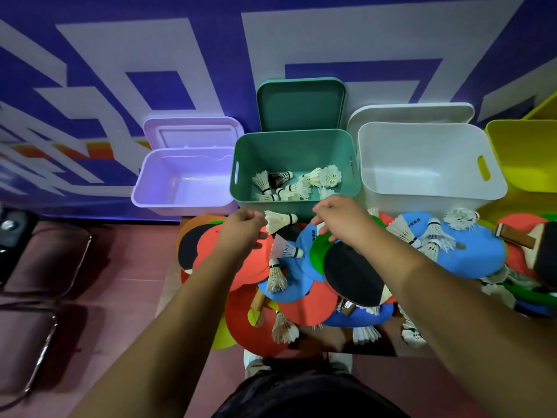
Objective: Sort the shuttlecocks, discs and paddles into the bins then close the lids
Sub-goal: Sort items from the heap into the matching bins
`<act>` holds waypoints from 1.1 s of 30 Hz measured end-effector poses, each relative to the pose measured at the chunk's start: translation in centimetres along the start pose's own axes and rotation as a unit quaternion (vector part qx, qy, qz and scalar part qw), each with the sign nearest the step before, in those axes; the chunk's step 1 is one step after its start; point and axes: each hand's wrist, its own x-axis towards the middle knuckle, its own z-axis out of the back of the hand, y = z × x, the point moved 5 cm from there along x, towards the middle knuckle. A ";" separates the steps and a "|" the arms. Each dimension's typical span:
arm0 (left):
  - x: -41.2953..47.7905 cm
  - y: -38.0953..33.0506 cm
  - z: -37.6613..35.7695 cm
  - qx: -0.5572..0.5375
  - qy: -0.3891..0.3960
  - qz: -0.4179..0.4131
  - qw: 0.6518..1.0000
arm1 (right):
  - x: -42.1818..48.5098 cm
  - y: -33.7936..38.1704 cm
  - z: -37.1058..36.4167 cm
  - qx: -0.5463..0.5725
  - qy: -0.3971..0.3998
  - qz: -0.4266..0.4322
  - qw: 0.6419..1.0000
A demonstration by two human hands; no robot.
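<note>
Left hand (pixel 244 229) was noted pinching a white feather shuttlecock (pixel 278 220) by its skirt. The cork end was turned to the right, just short of the front rim of the teal-green plastic bin (pixel 286 146). Right hand (pixel 340 218) was held at the same rim, fingers loosely curled downward; nothing was seen in them.

Several more feather shuttlecocks (pixel 289 184) were lying on that bin's floor, so it was judged to be the shuttlecock bin. A lilac plastic bin (pixel 180 164) stood to its left and a white plastic bin (pixel 422 146) to its right. All three lids were propped open behind. Discs and paddles were judged not yet sorted.

Step judged in hand: dropping the pinched shuttlecock in.
- It would best be carried clear over the rim and released low, cork first, so the feathers are not crushed.
- The pinch should be kept light.
- Loose shuttlecocks on the pile of flat orange-red, blue and green discs (pixel 304 303) would best be cleared before any disc is lifted, lest they be scattered.

A black-faced paddle with wooden handle (pixel 352 273) was lying partly under the right forearm.

Writing: dark characters were printed on a round blue disc (pixel 476 254), too blurred to be read. Large white shapes on the blue wall (pixel 120 55) could not be read as letters. No brand was made out.
</note>
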 end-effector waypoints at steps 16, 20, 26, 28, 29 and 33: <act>-3.5 8.5 -3.5 0.272 0.078 0.009 0.959 | 1.3 -3.7 -9.2 -0.215 0.096 0.047 0.971; -4.3 9.1 -4.3 0.293 0.050 -0.044 0.954 | 1.5 -4.3 -10.0 -0.245 0.065 0.071 0.965; -4.8 9.3 -3.9 0.278 0.044 -0.038 0.959 | 1.2 -5.0 -10.8 -0.269 0.072 0.089 0.956; -4.8 9.4 -3.6 0.258 0.043 -0.019 0.965 | 1.1 -5.1 -10.8 -0.261 0.079 0.090 0.958; -4.7 9.5 -3.4 0.242 0.042 -0.005 0.969 | 1.0 -5.1 -10.8 -0.257 0.082 0.090 0.959; -4.5 8.7 -2.6 0.148 0.043 0.020 0.988 | 0.5 -4.3 -9.8 -0.171 0.093 0.078 0.978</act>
